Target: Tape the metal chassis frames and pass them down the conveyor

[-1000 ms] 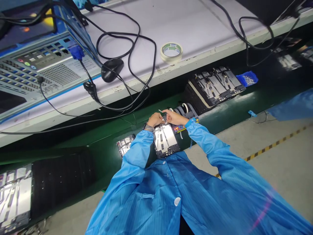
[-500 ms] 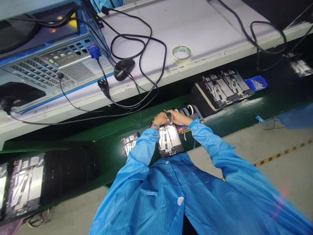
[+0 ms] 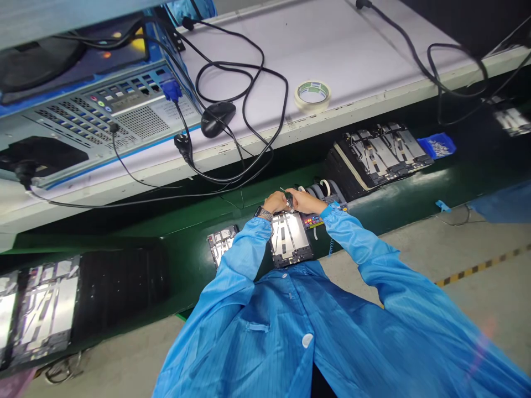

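Note:
In front of my body lies an opened flat electronic device (image 3: 289,237), with silvery plates and dark strips inside a black frame. My left hand (image 3: 275,202) is bent over its far edge, fingers closed and drawn together; what they pinch is hidden. Close beside it, my right hand (image 3: 306,202) is closed around a thin pale tool (image 3: 283,189), whose end sticks out past the fingers toward the left. Its kind is too small to tell. Both hands nearly meet at the top of the device.
Right behind my right hand stands a tape dispenser (image 3: 314,220) with a red display. Farther right are a stack of similar devices (image 3: 385,155) and a blue tray (image 3: 436,146) of small parts. More devices (image 3: 223,241) lie leftward. A shelf above bears a tape roll (image 3: 312,95), a mouse (image 3: 218,119) and cables.
The whole view has shifted slightly right and down. Both hands stay at the far edge of the device, with only slight finger movement.

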`<action>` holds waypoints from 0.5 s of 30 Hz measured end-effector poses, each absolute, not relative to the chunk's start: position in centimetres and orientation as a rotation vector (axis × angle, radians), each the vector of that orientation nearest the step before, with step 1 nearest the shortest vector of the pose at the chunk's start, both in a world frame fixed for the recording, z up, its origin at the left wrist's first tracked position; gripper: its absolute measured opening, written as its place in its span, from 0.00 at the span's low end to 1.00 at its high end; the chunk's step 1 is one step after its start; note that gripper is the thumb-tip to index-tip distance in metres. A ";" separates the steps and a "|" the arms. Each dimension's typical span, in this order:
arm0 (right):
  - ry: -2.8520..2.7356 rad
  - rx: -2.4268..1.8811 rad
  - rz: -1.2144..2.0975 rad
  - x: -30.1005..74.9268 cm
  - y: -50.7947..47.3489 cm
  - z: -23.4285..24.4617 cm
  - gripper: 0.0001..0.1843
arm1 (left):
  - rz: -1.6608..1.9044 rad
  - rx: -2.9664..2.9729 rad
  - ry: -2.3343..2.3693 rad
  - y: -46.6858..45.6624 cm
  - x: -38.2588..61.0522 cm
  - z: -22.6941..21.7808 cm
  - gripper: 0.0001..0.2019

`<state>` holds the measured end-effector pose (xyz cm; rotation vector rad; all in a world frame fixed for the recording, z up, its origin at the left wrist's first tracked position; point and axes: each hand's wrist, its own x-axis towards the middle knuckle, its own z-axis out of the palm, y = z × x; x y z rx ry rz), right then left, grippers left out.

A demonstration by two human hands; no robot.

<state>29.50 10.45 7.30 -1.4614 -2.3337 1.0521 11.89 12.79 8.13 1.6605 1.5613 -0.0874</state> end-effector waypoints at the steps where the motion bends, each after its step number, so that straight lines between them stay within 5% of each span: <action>1: -2.343 -1.474 1.027 29.4 10.4 7.4 0.42 | -0.090 1.661 1.558 12.8 11.9 8.1 0.16; 15: -2.518 -1.710 0.690 28.5 9.9 9.0 0.40 | -0.106 1.690 1.570 12.8 12.0 8.1 0.19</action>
